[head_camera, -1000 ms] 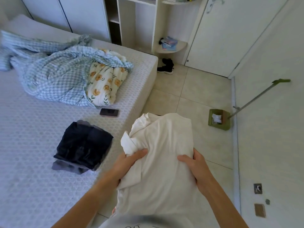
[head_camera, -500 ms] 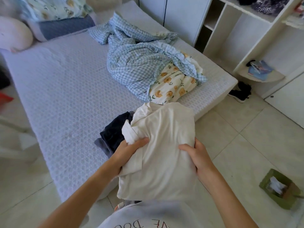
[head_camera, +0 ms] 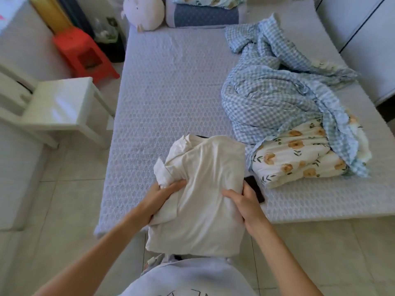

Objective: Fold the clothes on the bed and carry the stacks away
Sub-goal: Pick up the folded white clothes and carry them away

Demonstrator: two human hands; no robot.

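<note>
I see the bed [head_camera: 171,99] filling most of the view, its near edge running under my hands. A blue checked quilt [head_camera: 275,90] lies crumpled along the bed's right side, with a flowered cover [head_camera: 297,161] tucked under it near the bed's near right corner. At the head end sit a pillow [head_camera: 203,14] and a round plush toy [head_camera: 145,11]. Beside the bed's left edge stand a white chair [head_camera: 57,103] and a red stool [head_camera: 83,54]. I hold the folded white clothes [head_camera: 203,199] over the near edge of the bed. My left hand [head_camera: 164,196] grips the bundle's left side, thumb curled over a bunched fold. My right hand [head_camera: 245,201] clasps the right side, thumb on top. A dark phone [head_camera: 255,190] peeks out just beside that hand.
</note>
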